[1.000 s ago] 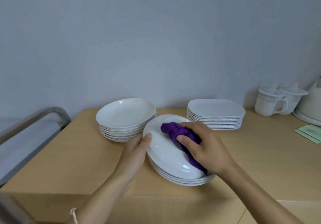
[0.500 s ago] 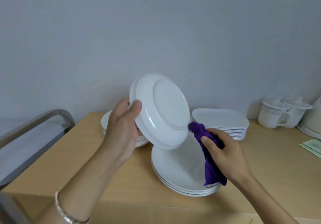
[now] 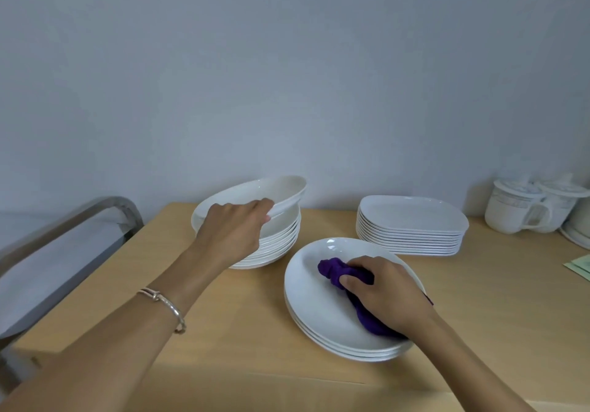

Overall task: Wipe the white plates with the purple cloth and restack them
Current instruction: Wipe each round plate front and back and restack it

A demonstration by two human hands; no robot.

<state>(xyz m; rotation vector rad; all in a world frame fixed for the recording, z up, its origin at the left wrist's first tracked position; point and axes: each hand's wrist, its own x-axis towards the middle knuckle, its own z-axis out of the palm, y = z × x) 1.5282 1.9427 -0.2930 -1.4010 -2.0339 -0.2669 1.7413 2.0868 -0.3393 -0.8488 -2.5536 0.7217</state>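
Likely slick and breakable, so best taken by the rim: white round ceramic plate (image 3: pixel 281 188), tilted over rear plate stack (image 3: pixel 282 240), clamped in left grip (image 3: pixel 233 229); soft purple cloth (image 3: pixel 332 269) bunched in right grip (image 3: pixel 386 293) on near plate stack (image 3: pixel 306 303).

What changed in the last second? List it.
The left hand moved the wiped plate from the near stack onto the back stack, still gripping it, tilted. The right hand kept the purple cloth, now on the next plate. Rectangular plates, cups: unmoved.
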